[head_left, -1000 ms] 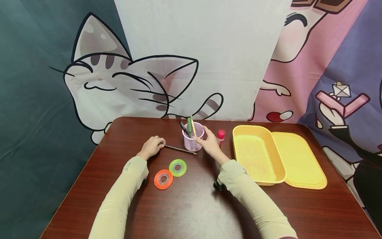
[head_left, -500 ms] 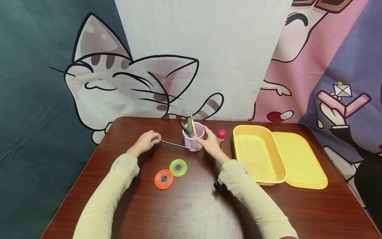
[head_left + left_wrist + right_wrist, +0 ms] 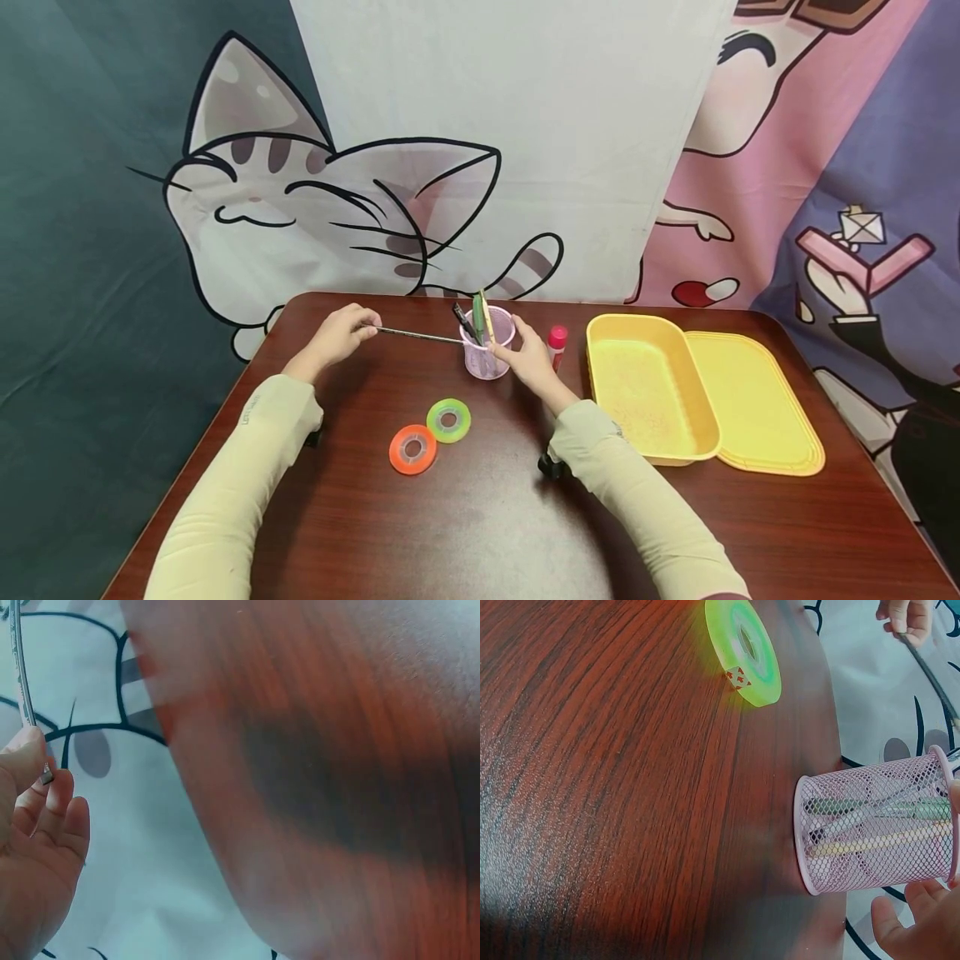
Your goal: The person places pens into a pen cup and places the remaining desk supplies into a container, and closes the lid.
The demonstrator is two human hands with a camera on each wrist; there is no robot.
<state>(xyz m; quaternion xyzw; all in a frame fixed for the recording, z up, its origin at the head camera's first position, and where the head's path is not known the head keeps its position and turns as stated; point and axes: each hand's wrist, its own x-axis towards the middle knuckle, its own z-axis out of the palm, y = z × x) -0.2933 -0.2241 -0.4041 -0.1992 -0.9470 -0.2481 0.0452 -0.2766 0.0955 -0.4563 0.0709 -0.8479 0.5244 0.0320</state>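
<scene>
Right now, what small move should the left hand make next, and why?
Probably raise the left hand and tilt the pencil down over the mesh cup: the pencil is nearly level, its far end close to the cup, which the right hand holds upright.

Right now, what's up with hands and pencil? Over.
Left hand pinching dark pencil, raised. Right hand gripping pink mesh cup. Black pen inside, leaning toward pencil, possibly obstructing.

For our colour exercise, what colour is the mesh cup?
The mesh cup is light pink, best seen in the right wrist view.
</scene>
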